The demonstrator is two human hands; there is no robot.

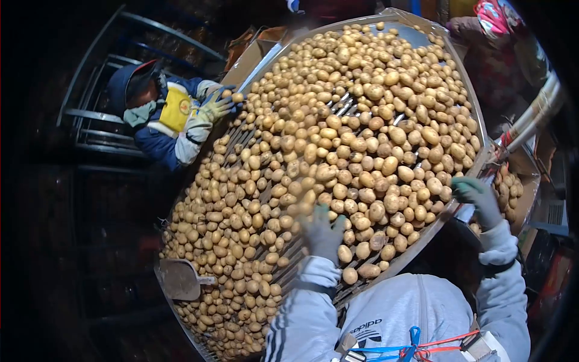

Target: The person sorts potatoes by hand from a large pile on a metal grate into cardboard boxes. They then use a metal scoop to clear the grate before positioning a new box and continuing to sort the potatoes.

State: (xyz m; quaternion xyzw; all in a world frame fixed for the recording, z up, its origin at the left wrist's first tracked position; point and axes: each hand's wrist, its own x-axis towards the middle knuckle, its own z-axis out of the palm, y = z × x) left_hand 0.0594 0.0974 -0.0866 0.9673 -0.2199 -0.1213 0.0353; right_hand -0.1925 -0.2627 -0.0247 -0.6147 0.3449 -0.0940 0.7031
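Many potatoes [386,163] cover a large slatted sorting table [286,265]. My left hand [324,234], in a grey glove with green fingertips, is over the potatoes near the table's close side. Its fingers are apart and point away from me; no potato shows in its grip. At the table's right edge, my right hand [478,196], in a similar glove, reaches to the rim beside the outermost potatoes. Its fingers bend over and their tips are unclear, so what they hold, if anything, cannot be made out.
A co-worker [176,114] in a cap and yellow bib touches potatoes at the left edge. Another person [497,54] stands at the upper right. A scoop [180,279] lies at the lower left. Beyond the right rim, a cardboard box [528,193] holds more potatoes. Metal rails [96,114] stand at left.
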